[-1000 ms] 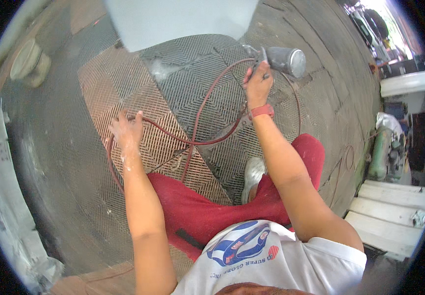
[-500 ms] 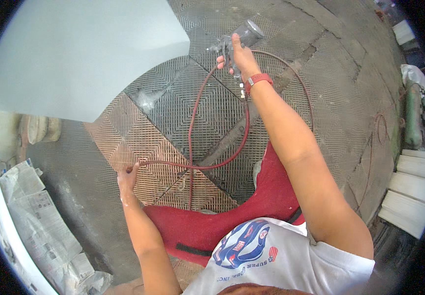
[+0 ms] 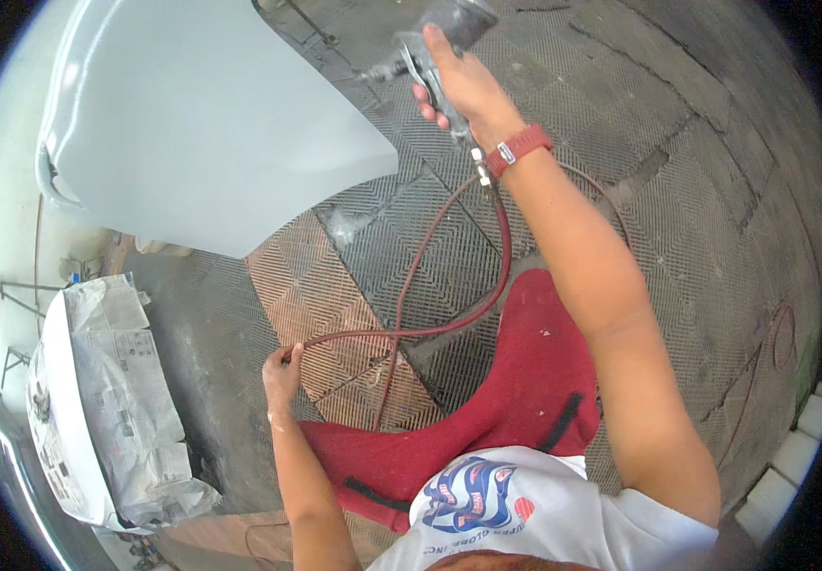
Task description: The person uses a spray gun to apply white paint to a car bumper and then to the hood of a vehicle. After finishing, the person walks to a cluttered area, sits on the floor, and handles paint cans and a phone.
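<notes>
Spray gun (image 3: 415,49) was held up and well forward, above the floor mats (image 3: 449,252), at the end of an outstretched right arm (image 3: 601,266). The right hand (image 3: 473,90) was wrapped round its handle, thumb toward the grey cup (image 3: 466,17), fingertips showing on the other side; whether the trigger was squeezed, I could not tell. Its nozzle (image 3: 375,73) faced the large pale grey panel (image 3: 211,124) on the left, with a gap between them. The left hand (image 3: 281,376) was down low, its fingers closed on the dark red hose (image 3: 504,247), which curved over the mats and up to a metal fitting (image 3: 481,167) below the handle.

As for progress, the setting up looked done to me: the hose was joined on and the gun was in hand. The panel showed an even grey over the face I could see, with no bare patch or run that I could pick out, though its top ran out of sight. I saw no clear mist in the air, so how much spraying was left I could not judge. My guess was that the work was under way, not finished. Off to the left, paper (image 3: 144,400) covered much of a white curved part (image 3: 66,400), which neither hand touched.
</notes>
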A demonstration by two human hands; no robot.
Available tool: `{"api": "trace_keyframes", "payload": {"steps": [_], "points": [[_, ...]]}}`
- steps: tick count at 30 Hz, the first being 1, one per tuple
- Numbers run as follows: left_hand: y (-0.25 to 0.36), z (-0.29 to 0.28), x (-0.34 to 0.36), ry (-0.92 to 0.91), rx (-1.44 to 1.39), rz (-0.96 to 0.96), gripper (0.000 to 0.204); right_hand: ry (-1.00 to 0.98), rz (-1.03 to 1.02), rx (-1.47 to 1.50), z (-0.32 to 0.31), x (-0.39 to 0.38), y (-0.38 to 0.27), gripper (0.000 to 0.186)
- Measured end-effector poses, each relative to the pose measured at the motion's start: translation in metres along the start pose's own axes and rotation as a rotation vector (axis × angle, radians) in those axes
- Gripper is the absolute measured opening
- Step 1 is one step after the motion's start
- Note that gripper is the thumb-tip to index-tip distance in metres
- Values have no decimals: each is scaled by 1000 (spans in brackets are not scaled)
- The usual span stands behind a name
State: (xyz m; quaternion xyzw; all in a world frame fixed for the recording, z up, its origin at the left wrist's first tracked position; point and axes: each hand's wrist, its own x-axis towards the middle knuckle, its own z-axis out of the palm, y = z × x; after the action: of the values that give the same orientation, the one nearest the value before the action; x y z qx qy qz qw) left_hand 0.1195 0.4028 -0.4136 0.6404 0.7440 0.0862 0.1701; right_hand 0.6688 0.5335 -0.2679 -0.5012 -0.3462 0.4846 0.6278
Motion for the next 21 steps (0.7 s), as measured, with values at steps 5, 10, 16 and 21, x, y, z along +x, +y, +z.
{"api": "trace_keyframes", "payload": {"steps": [5, 10, 16, 21], "points": [[39, -5, -31, 84, -52, 20, 49, -130, -155, 37, 15, 12, -82, 71], [44, 0, -53, 91, -80, 40, 43, -87, -522, -5, 34, 10, -112, 70], [65, 3, -76, 103, -90, 22, 43, -10, -779, -142, 55, -10, -44, 69], [47, 9, -78, 74, -72, 14, 49, 1, -855, -82, 79, 5, -12, 66]]}}
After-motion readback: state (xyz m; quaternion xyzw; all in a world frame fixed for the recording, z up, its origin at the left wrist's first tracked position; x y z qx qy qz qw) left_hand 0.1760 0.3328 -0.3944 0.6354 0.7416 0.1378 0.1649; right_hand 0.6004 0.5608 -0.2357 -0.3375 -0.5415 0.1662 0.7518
